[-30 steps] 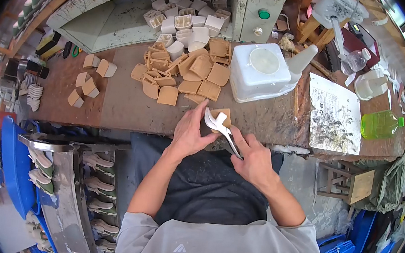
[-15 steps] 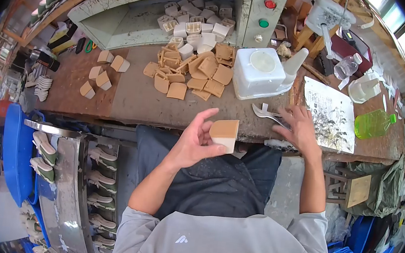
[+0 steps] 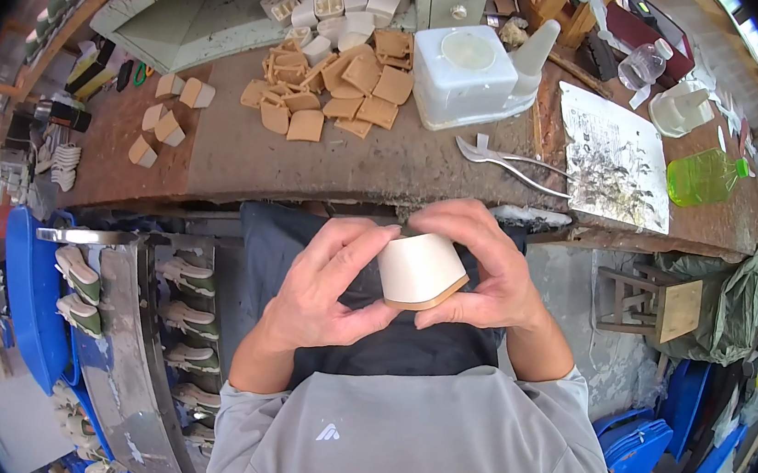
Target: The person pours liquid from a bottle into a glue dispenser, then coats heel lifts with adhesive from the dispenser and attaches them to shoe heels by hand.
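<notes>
In front of my lap, both hands hold a cream shoe heel (image 3: 416,268) with a tan heel cap (image 3: 433,298) along its lower edge. My left hand (image 3: 327,277) is closed on its left side, with the thumb at the bottom. My right hand (image 3: 479,270) grips the right side, thumb low and fingers over the far top edge. On the bench beyond lie metal pincers (image 3: 520,166) and a pile of loose tan caps (image 3: 343,94). Several white heels (image 3: 333,10) are heaped behind those caps. Further left stand several heels with tan caps (image 3: 169,129).
A white plastic container (image 3: 466,70) with a spout stands on the bench (image 3: 231,147). To its right are a stained sheet (image 3: 614,155), a green liquid bottle (image 3: 704,178) and a clear bottle (image 3: 644,66). A rack of shoes (image 3: 190,318) stands at my left.
My right hand has left the bench near the pincers and joined my left on the heel. The heel has been turned so its tan cap faces down. The view has shifted.
</notes>
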`<state>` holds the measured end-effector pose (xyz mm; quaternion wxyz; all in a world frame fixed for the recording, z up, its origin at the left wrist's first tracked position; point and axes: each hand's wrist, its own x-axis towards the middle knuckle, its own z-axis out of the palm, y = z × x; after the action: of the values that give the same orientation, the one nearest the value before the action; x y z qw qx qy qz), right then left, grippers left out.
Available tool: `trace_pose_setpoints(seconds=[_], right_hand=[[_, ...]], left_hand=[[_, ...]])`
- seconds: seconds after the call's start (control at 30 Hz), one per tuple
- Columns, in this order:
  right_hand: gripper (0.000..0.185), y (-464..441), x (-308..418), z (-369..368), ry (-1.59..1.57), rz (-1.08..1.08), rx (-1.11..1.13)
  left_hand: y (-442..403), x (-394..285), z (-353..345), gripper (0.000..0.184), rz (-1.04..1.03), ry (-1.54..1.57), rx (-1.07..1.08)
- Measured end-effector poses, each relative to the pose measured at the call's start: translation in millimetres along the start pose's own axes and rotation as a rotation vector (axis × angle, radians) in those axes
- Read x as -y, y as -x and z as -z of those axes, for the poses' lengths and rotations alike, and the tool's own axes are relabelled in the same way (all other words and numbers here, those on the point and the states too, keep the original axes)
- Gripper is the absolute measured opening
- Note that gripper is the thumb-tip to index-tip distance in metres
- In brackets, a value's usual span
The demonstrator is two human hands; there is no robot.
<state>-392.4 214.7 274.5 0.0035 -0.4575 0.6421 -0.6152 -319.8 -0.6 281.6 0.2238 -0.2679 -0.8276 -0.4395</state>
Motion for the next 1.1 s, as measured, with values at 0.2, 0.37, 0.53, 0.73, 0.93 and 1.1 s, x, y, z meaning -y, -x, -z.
trace_pose_setpoints(seconds=[0.2,0.37,0.53,0.73,0.93,1.1], right_hand=[[0.070,-3.9,9.6,-7.2,0.009,0.095,0.010],[0.069,-1.4,15.7,-19.6,-0.034,0.113,-0.051],[0.070,-7.3,23.7,-17.3,-0.020,0.167,0.019],[0.069,-3.6,25.6,-19.7,-0.074,0.219,0.024],[0.067,1.1,26.0,-25.3,-0.120,0.182,-0.021],[0.104,15.2,0.9,-43.2,-0.658,-0.135,-0.111]], left_hand=[[-3.3,-10.8,5.9,0.065,-0.071,0.010,-0.020],[-0.6,-12.3,4.8,0.061,-0.086,0.106,-0.056],[11.4,0.2,3.7,0.061,-0.101,0.279,-0.081],[19.3,3.6,-1.2,0.060,-0.120,0.383,-0.101],[22.1,2.1,-2.6,0.063,-0.085,0.424,-0.108],[6.3,-2.7,4.7,0.069,-0.068,0.178,-0.109]])
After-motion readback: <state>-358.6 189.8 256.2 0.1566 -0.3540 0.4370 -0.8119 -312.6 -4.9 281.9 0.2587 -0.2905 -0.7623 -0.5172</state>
